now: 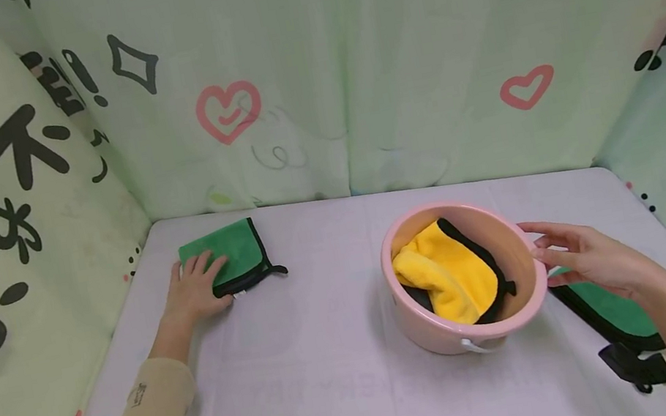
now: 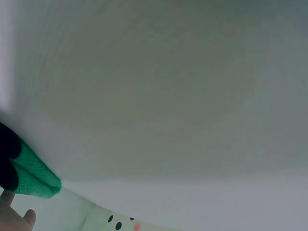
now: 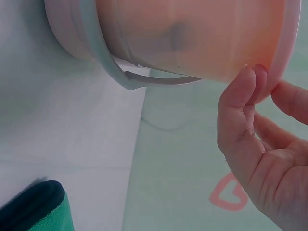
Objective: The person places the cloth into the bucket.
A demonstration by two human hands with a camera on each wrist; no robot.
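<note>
table [image 1: 337, 385]: pale, carries everything
bowl [image 1: 421, 326]: pink, right of centre, tipped toward the camera, yellow cloth [image 1: 452, 276] inside
green cloth [image 1: 234, 251]: folded, far left
second green cloth [image 1: 612, 311]: right edge, partly under the right forearm
left hand [image 1: 197, 291]: flat, fingers straight on green cloth's near edge
right hand [image 1: 582, 257]: fingers relaxed and spread, fingertips touching bowl's rim

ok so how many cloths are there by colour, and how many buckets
green cloths: 2, one under the left hand at, one on the table beside the right hand at
yellow cloths: 1, inside the bucket
pink buckets: 1
total: 4 things
</note>
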